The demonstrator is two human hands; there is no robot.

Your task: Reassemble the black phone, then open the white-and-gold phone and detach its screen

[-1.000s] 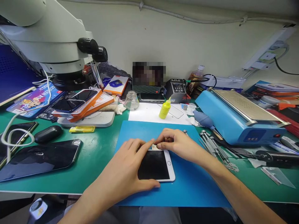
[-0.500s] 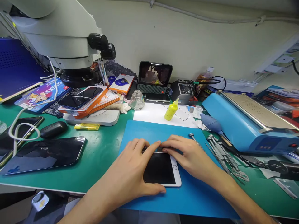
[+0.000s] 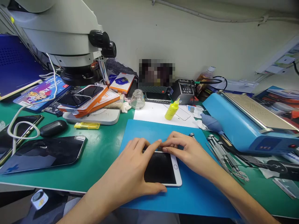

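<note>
A white-framed smartphone (image 3: pixel 162 169) with a dark screen lies flat on the blue mat (image 3: pixel 187 199), its round home button toward the right. My left hand (image 3: pixel 134 168) grips the phone across its left part, thumb along the near edge and fingers over the far edge. At the phone's far edge, the thumb and fingertips of my right hand (image 3: pixel 184 151) are pinched together, close to my left index fingertip. Whatever the right fingers pinch is too small and covered to make out.
Right of the mat lie several metal screwdrivers (image 3: pixel 221 152) and a blue heating machine (image 3: pixel 247 124). Behind stand a yellow bottle (image 3: pixel 171 111) and a glass jar (image 3: pixel 137 100). A microscope (image 3: pixel 65 37) overhangs the left, above stacked boxes; a large dark phone (image 3: pixel 46 154) lies nearer.
The right hand's fingers have curled in more at the phone's far edge. My left hand keeps its hold, and the phone stays in place. The view has shifted slightly.
</note>
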